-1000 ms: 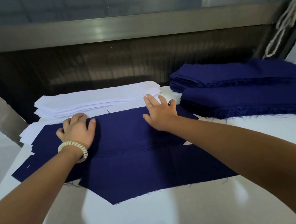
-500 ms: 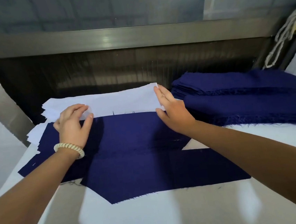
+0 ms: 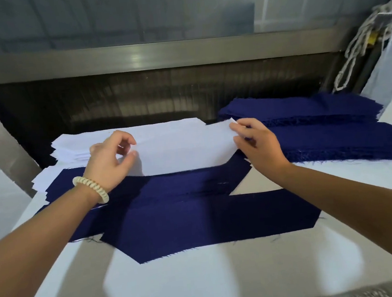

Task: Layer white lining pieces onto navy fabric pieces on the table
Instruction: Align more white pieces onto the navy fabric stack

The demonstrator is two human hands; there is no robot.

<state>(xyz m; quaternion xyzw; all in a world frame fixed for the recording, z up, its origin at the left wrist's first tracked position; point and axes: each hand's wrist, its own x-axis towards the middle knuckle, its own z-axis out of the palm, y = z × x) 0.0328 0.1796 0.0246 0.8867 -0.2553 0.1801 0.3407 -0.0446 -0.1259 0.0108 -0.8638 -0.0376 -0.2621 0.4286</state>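
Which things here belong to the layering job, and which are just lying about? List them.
Job: white lining piece, pinched by the left hand and right hand; white lining stack; navy pieces laid flat; navy stack; table.

Lying about: white rope hanging at the right; metal rail behind; bracelet on the left wrist.

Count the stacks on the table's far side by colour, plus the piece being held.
White stack: 1
Navy stacks: 2
Held white piece: 1
Total: 4
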